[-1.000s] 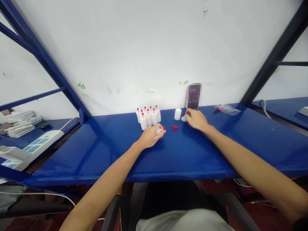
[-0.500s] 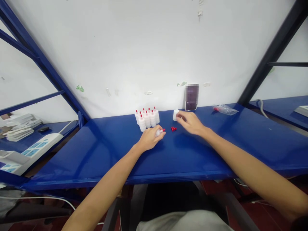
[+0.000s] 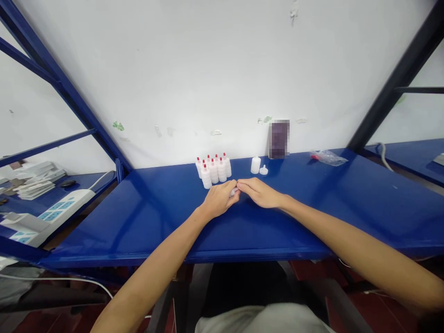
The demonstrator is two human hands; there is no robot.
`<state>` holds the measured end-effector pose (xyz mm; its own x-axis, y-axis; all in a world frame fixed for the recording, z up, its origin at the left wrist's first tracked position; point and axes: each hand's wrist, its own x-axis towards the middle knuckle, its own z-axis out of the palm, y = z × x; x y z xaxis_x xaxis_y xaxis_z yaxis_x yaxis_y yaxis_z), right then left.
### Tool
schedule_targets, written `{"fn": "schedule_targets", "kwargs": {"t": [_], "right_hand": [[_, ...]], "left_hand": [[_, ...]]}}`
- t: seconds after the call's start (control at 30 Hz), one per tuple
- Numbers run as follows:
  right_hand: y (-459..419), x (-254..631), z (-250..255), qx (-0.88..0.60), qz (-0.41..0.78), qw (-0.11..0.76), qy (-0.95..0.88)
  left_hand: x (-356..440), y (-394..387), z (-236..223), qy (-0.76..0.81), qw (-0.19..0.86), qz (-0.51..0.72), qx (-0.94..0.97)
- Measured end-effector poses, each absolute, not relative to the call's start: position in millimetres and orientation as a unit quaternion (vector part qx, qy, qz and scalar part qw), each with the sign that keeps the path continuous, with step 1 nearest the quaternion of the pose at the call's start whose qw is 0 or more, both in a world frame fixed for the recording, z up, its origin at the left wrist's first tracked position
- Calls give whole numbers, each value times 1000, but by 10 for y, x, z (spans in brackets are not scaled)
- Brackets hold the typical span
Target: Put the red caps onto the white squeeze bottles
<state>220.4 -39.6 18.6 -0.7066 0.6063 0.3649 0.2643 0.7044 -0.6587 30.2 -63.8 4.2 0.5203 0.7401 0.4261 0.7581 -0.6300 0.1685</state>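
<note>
My left hand is wrapped round a small white squeeze bottle, most of it hidden by the fingers. Against the bottle's tip end, my right hand is closed in a pinch; its fingertips cover the spot where the red cap sits. Beyond my left hand stand several white squeeze bottles with red caps, grouped upright. Further right an uncapped white bottle stands upright, with a loose white nozzle top lying beside it. The little red caps seen earlier are hidden behind my right hand.
A phone-like device, partly blurred, leans on the wall. At the right rear of the blue table lies a clear plastic bag with something red in it. A power strip runs along the left, near stacked white papers.
My right hand has moved left and nearer from the uncapped bottle to the bottle tip in my left hand. The loose nozzle top now shows, while the red cap is covered.
</note>
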Motion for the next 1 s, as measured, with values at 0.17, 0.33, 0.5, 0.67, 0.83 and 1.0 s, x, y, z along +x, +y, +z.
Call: {"fn": "schedule_targets", "kwargs": {"t": [0.17,0.33,0.5,0.67,0.83,1.0], "right_hand": [[-282,2310,246,-304,374,336,-809],[-79,2716,363,-409,216,303,-833],[-1,2823,287,-465,115,96,-873],[-7,2733,214,-460,104,51,-880],[-30,2732,291,-442,154,63,-881],[24,2826,322,-541,61,87,-834]], "left_hand": [[261,-624,61,-459,81,-202,-861],[166,-624,75,-475,31,-247,-844],[189,-630,76,-464,-22,-238,-853],[174,-608,73,-471,-35,-236,-849],[151,-589,79,-467,-49,-237,-851],[129,-594,86,-453,-70,-237,-857]]}}
